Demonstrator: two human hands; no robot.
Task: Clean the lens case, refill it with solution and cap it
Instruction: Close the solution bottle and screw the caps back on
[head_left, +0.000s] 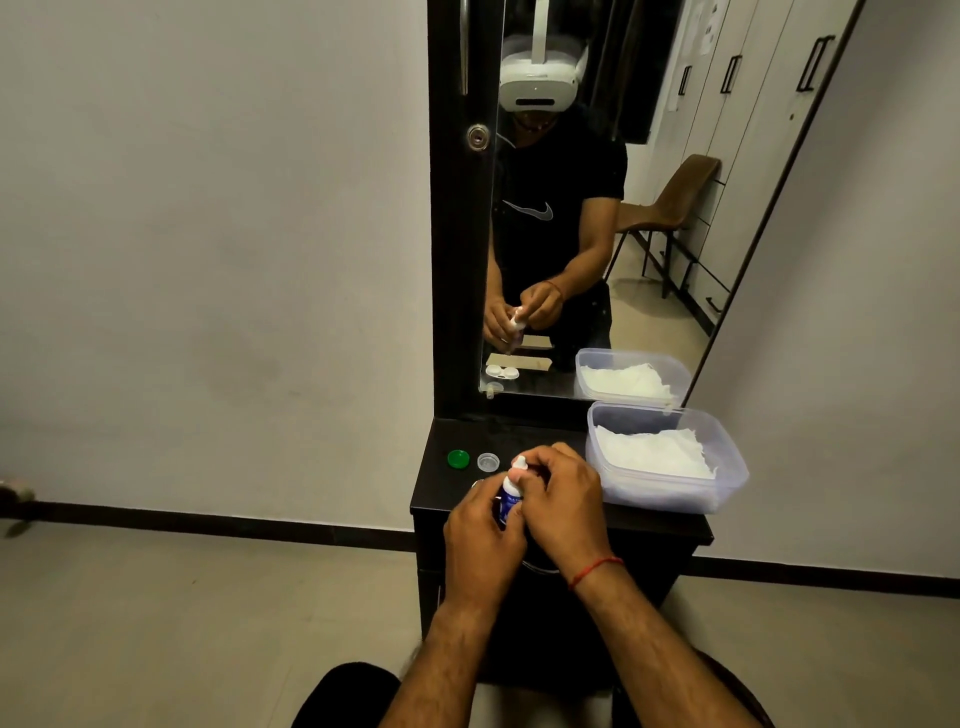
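**Both hands on the bottle, case mostly hidden**

The solution bottle (510, 499) is upright above the table (441, 496). The left hand (480, 535) is wrapped round its body and the right hand (563, 504) pinches its white top. Its blue label carries white writing too small to read. A pale sliver just left of the bottle is probably the lens case (476, 484), the rest covered by the hands. A clear cap (488, 461) and a green cap (458, 459) lie behind and left of the bottle. To the bottle's right sits a plastic tub (730, 480) of tissue (649, 453). The mirror (649, 249) behind the bottle shows a white swoosh logo.
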